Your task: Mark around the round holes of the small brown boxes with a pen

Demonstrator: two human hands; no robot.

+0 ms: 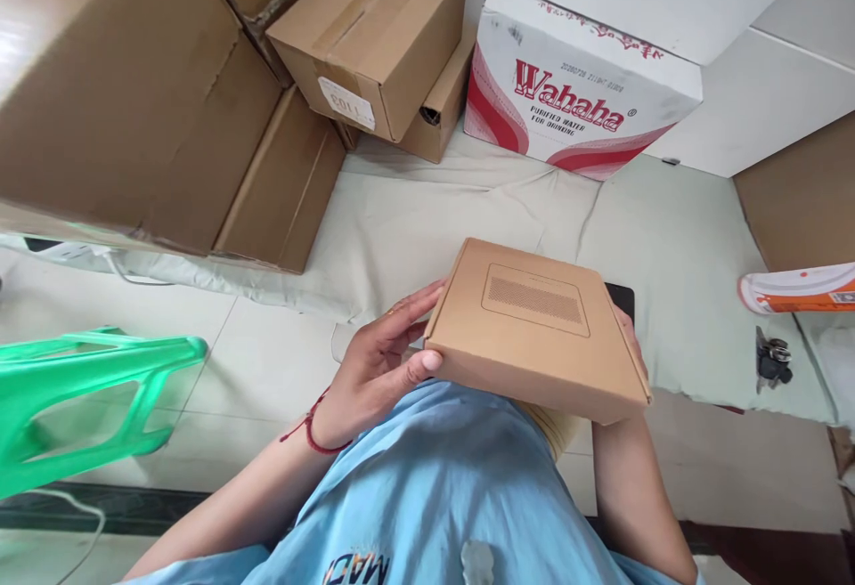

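A flat brown cardboard box [460,300] with a printed dotted panel on its lid is held in front of my body, above the near edge of the covered surface. My left hand [394,340] grips its left side, thumb on the near corner and fingers along the edge. At the right side, my right hand [628,336] holds the box; most of its fingers are hidden behind the cardboard. The lid looks closed. A dark flat object [621,298] shows partly behind the box's right edge.
Large cardboard boxes [147,104] stand at the left, a taped carton [380,33] behind. A white-and-red water carton [581,95] is at the back. Keys [773,360] and an orange-white package [802,289] lie right. A green plastic stool [100,398] stands on the floor.
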